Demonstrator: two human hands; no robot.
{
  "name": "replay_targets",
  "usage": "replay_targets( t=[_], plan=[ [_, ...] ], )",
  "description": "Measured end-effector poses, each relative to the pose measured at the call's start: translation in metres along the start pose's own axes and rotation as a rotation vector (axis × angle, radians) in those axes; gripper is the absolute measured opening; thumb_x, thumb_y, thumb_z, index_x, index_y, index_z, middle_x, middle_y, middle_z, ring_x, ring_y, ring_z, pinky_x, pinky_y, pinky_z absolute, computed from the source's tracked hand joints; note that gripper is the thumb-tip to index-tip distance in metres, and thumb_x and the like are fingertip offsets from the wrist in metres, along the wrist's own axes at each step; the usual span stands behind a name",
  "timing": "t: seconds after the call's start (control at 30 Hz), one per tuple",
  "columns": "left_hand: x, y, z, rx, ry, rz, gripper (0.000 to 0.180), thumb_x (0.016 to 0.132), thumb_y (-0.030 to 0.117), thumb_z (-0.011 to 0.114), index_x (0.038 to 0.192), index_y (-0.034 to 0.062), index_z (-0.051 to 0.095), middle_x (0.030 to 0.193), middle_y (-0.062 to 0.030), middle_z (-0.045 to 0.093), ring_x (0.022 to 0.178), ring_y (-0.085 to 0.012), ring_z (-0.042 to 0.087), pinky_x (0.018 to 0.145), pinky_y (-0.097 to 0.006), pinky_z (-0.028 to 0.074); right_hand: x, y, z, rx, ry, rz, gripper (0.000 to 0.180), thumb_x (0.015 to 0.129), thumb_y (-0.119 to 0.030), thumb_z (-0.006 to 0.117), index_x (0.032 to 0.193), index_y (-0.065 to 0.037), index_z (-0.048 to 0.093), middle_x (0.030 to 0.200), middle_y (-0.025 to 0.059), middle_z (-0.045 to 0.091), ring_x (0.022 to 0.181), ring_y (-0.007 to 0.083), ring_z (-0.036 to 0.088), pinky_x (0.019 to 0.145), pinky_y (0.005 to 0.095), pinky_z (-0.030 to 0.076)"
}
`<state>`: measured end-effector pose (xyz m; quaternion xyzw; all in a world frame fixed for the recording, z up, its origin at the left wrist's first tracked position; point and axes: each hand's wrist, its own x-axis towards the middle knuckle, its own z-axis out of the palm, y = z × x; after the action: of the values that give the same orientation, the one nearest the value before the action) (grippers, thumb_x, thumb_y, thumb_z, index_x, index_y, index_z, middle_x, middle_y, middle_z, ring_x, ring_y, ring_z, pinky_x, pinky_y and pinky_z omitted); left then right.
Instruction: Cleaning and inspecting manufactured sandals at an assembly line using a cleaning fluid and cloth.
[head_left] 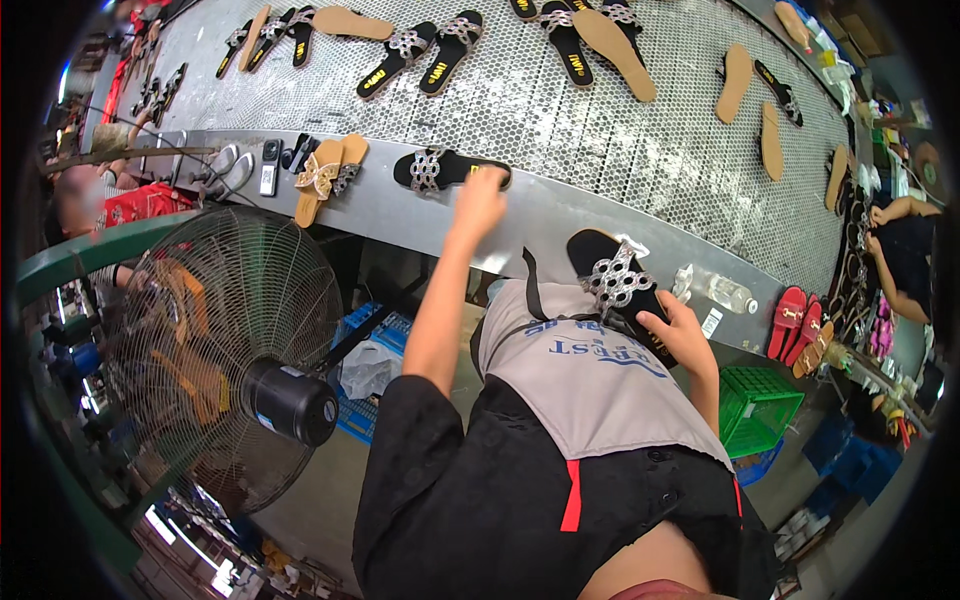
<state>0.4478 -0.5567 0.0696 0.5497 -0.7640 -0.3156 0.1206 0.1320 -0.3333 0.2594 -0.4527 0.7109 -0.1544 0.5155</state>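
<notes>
My left hand (480, 207) reaches to the metal ledge, its fingers curled over the heel end of a black slide sandal (427, 170) with a silver cut-out strap. That sandal lies flat on the ledge, toe to the left; the fingertips are partly hidden. Close to my apron, my right hand (682, 338) grips a matching sandal (618, 283) near its heel, thumb on top and the other fingers hidden beneath. Its toe tilts up and away to the left, over the ledge's front edge.
Sandals and tan soles (612, 52) lie on the perforated metal table (500, 130). Along the ledge are tan sandals (322, 178), a phone (270, 167), a clear bottle (730, 293) and red slippers (788, 320). A large fan (225, 360) stands at left, a green crate (760, 405) at right.
</notes>
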Motion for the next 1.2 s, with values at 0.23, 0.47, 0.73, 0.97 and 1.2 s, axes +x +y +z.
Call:
replay_targets(
  t=[0.23,0.47,0.73,0.97,1.2],
  plan=[
    [0.056,-0.019,-0.003,0.670,-0.345,0.054,0.037,0.088,0.017,0.063,0.125,0.0138,0.063,0.133,-0.0110,0.059,0.128,-0.0273,0.055,0.097,-0.084,0.030,-0.023,0.018,0.005,0.316,0.134,0.033,0.037,0.097,-0.020,0.068,0.125,0.004,0.059,0.114,0.0064,0.065,0.101,0.0116,0.059,0.090,0.0277,0.047],
    [0.005,-0.011,-0.009,0.440,0.199,0.266,0.054,0.071,0.015,0.073,0.122,0.0094,0.056,0.124,-0.0118,0.059,0.119,-0.0296,0.056,0.099,-0.064,0.038,-0.015,0.034,0.011,0.745,0.093,0.031,0.029,0.095,-0.007,0.063,0.122,0.002,0.058,0.106,0.0052,0.067,0.091,0.0131,0.064,0.083,0.0295,0.051],
    [-0.093,0.115,-0.148,-0.715,0.491,-0.202,0.044,0.087,0.029,0.081,0.116,0.0041,0.058,0.107,-0.0141,0.071,0.105,-0.0269,0.069,0.086,-0.038,0.054,0.035,0.010,0.017,0.640,-0.041,0.031,0.028,0.094,-0.012,0.067,0.118,0.001,0.059,0.102,0.0038,0.065,0.089,0.0110,0.061,0.080,0.0288,0.049],
    [-0.103,0.176,-0.209,-1.290,0.593,0.282,0.054,0.102,0.006,0.055,0.147,0.0120,0.025,0.150,-0.0288,0.044,0.093,-0.0368,0.074,0.073,-0.041,0.065,0.057,-0.002,0.026,0.471,-0.135,-0.038,0.031,0.094,-0.016,0.069,0.119,0.000,0.060,0.105,0.0022,0.066,0.092,0.0102,0.061,0.081,0.0264,0.048],
    [-0.099,0.195,-0.210,-1.570,0.280,0.225,0.045,0.107,0.018,0.048,0.147,0.0162,0.028,0.144,-0.0272,0.047,0.083,-0.0395,0.074,0.064,-0.042,0.065,0.037,0.010,0.036,0.607,-0.051,0.064,0.028,0.096,-0.014,0.068,0.119,0.000,0.060,0.101,0.0024,0.067,0.089,0.0083,0.061,0.079,0.0253,0.049]
  ],
)
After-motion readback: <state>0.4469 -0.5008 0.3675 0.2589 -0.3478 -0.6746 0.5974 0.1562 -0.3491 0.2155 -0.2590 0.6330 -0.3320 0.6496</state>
